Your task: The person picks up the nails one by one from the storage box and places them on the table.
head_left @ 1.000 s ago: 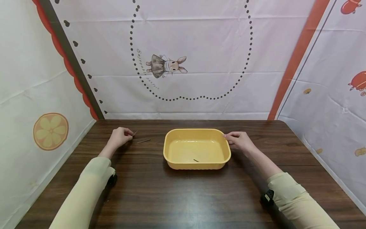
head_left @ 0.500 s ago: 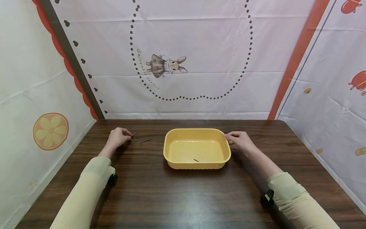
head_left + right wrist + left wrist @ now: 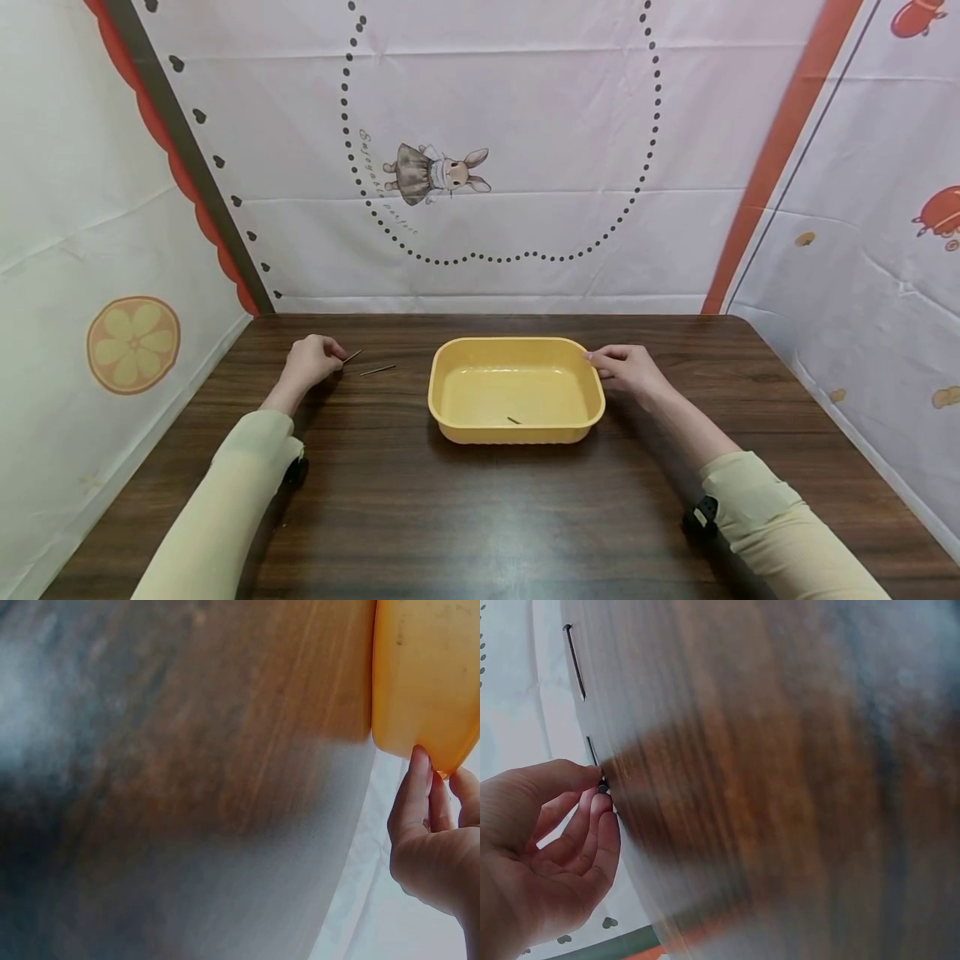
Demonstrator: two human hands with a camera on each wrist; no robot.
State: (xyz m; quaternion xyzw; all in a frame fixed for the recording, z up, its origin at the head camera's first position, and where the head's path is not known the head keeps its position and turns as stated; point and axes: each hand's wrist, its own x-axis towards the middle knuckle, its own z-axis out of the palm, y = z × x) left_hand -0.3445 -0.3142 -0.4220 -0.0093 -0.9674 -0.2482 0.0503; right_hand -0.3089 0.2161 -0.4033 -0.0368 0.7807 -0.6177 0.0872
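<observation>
At the far left of the table, my left hand [image 3: 313, 360] pinches a nail [image 3: 593, 753] between thumb and fingertips, close to the tabletop. The nail's head shows by the fingers in the left wrist view and its tip points away from them. A second nail [image 3: 377, 370] lies just right of that hand. My right hand [image 3: 628, 368] grips the right rim of a yellow plastic basin [image 3: 517, 435], thumb on the rim and fingers outside. Inside the basin lies a small dark thin piece, probably a nail [image 3: 513, 421], near the front wall.
The dark wood-grain table [image 3: 480, 517] ends at a printed cloth backdrop [image 3: 525, 275], which also hangs along both sides. Black wrist cameras sit on both forearms, the right one [image 3: 702, 518] just above the table.
The nail in my left hand has tipped lower, toward the table, as the hand shifts slightly left and down. The right hand and basin stay in place.
</observation>
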